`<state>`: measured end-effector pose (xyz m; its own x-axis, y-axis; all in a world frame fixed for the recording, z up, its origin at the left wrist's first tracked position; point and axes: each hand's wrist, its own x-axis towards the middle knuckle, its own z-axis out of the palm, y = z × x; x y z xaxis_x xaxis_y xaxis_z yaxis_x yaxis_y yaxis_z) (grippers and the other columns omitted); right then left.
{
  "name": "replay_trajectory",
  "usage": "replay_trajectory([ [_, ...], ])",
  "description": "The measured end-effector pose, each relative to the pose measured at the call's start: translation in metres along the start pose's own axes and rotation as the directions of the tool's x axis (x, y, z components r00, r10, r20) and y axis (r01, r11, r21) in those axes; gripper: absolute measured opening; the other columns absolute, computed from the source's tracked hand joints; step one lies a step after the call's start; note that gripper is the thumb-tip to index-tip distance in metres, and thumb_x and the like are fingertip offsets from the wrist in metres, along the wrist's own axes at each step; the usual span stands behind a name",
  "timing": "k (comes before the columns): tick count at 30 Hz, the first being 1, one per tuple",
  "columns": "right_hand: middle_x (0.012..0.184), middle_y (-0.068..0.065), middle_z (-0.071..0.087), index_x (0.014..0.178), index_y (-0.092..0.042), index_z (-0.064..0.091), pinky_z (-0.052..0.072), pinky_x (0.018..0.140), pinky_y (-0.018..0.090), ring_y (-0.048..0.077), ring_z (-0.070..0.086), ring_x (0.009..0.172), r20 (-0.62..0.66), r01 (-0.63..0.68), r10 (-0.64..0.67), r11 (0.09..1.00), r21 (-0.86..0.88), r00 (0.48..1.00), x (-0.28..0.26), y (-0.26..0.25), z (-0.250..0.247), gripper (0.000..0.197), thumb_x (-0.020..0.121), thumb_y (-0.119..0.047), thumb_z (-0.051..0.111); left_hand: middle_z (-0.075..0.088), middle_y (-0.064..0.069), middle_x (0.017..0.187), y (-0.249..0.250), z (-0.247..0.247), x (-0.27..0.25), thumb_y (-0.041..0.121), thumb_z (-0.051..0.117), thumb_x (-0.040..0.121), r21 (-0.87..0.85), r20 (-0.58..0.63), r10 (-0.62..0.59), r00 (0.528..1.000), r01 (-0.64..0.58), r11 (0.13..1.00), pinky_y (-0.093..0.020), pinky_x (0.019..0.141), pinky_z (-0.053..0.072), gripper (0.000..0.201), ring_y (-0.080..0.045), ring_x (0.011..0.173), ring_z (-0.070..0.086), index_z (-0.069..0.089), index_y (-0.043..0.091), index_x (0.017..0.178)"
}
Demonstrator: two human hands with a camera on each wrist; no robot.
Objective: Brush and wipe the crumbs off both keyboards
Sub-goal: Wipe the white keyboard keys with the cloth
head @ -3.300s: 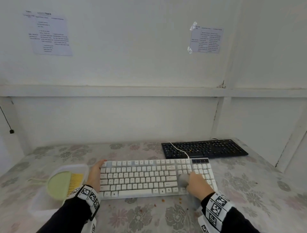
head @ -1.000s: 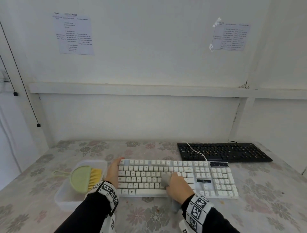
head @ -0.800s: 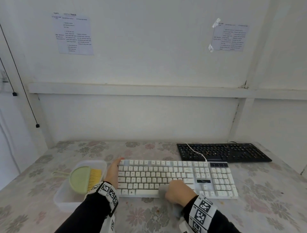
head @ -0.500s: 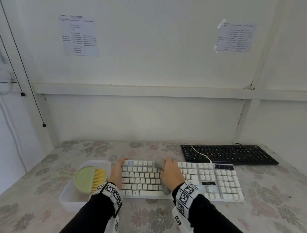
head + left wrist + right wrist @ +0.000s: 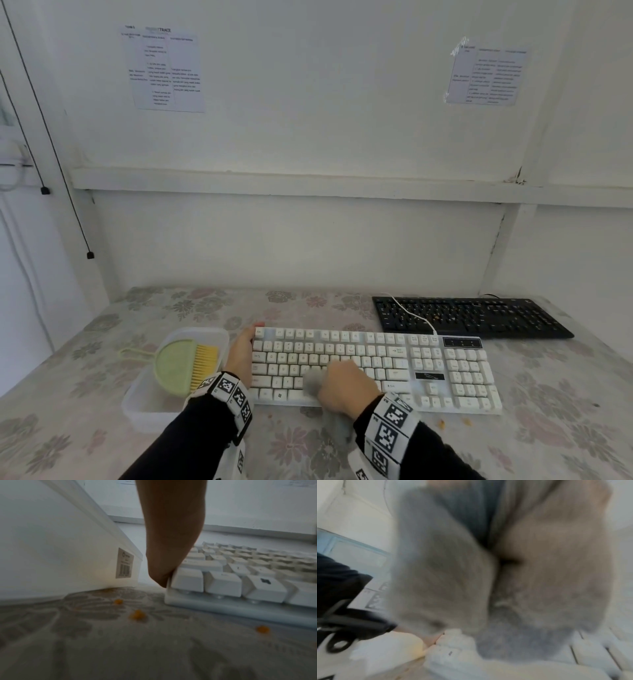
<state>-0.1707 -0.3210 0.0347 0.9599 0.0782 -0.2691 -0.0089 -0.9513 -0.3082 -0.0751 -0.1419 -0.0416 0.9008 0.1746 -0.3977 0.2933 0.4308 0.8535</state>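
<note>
The flowered worktop carries the white plastic keyboard at six o'clock, with the crumb-flecked black keyboard at two o'clock. The left hand presses flat against its left end, likely steadying it. The right hand, its grip closed around a grey cloth, wipes the lower keys; its fingers are blurred.

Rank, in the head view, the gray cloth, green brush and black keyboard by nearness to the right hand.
From the right hand:
1. gray cloth, gripped in it, on the white keyboard.
2. green brush, left, in the plastic tub.
3. black keyboard, far right, behind.
</note>
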Motion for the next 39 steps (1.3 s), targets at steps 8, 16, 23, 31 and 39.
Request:
replay_trajectory([
  [8,0.129,0.012,0.033,0.127,-0.012,0.034,0.048,0.069,0.026,0.021,0.052,0.077,-0.332,0.143,-0.091,0.980,0.136,0.939,0.034,-0.017,0.002,0.035,0.094,-0.014,0.045,0.068,-0.016,0.082,0.001,0.000,-0.002,0.034,0.049,0.094,0.025,0.044,-0.067,0.997,0.066,0.998,-0.035,0.060,0.056,0.029,-0.029,0.065,0.066,0.064,0.013,0.108],
  [16,0.126,0.011,0.047,0.128,-0.011,0.042,0.045,0.088,0.033,0.027,0.054,0.110,-0.052,0.114,-0.114,0.994,-0.004,0.992,0.010,-0.014,0.026,0.038,0.091,-0.006,0.046,0.069,-0.017,0.079,-0.001,-0.002,0.003,0.034,0.051,0.093,0.028,0.046,-0.070,0.996,0.069,0.997,-0.041,0.068,0.056,0.028,-0.030,0.063,0.067,0.068,0.012,0.096],
  [23,0.113,0.005,0.056,0.114,-0.011,0.056,0.051,0.088,0.032,0.022,0.059,0.098,-0.058,0.147,-0.144,0.988,0.040,0.988,0.013,-0.019,0.017,0.026,0.089,-0.012,0.049,0.068,-0.016,0.072,-0.002,-0.003,0.004,0.031,0.049,0.093,-0.010,0.083,-0.080,0.993,0.081,0.997,-0.036,0.057,0.057,0.023,-0.029,0.058,0.066,0.064,0.013,0.097],
  [31,0.121,0.011,0.041,0.125,-0.013,0.040,0.051,0.076,0.031,0.020,0.049,0.079,-0.345,0.187,-0.127,0.972,0.145,0.930,0.048,-0.042,0.002,0.031,0.095,-0.010,0.041,0.062,-0.018,0.081,-0.002,-0.004,0.003,0.033,0.052,0.090,-0.045,0.124,-0.121,0.985,0.127,0.991,-0.039,0.069,0.054,0.024,-0.031,0.066,0.062,0.061,0.012,0.084],
  [39,0.123,0.013,0.052,0.120,-0.006,0.050,0.048,0.087,0.034,0.028,0.057,0.108,-0.078,0.162,-0.162,0.987,-0.012,0.984,0.025,-0.043,0.020,0.029,0.091,-0.007,0.047,0.068,-0.019,0.082,-0.001,-0.006,0.005,0.035,0.054,0.088,-0.006,0.078,-0.123,0.989,0.124,0.992,-0.043,0.071,0.055,0.028,-0.033,0.071,0.066,0.067,0.010,0.093],
])
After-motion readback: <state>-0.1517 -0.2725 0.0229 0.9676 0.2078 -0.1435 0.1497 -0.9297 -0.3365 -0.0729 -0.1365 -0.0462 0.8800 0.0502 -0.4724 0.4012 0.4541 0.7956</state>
